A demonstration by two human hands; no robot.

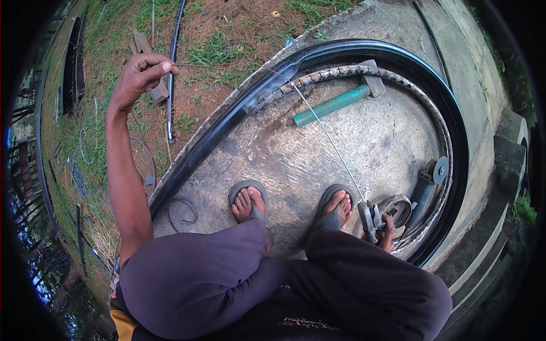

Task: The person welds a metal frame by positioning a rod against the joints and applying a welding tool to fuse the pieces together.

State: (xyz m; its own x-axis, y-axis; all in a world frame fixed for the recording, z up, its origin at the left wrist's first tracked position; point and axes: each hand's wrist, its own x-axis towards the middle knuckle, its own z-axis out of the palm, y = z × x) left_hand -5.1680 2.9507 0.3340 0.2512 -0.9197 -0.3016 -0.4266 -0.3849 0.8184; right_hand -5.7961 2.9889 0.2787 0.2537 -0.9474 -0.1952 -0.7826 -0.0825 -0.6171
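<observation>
Pinching in left hand (140, 78), outside curved black bar (223, 126), thin wire (200, 66) reaching to it; gripping in right hand (387, 234), inside it, rod holder (367, 221)

Soft daylight fell over the scene, with no hard-edged shadows. The concrete slab (270, 153) was brightest toward the upper right, paling there almost to white, and a dull sheen spread across its middle. Bluish highlights ran along the black curved bar (461, 148). The dark trousers (196, 278) swallowed much of the fold detail, while a dim, soft shadow pooled between the feet (248, 203). The left hand (145, 78) was fairly crisp; the right hand (388, 232) looked small and darker. Fisheye distortion bowed the steps (508, 162) at right, and black vignetting closed the corners.
</observation>
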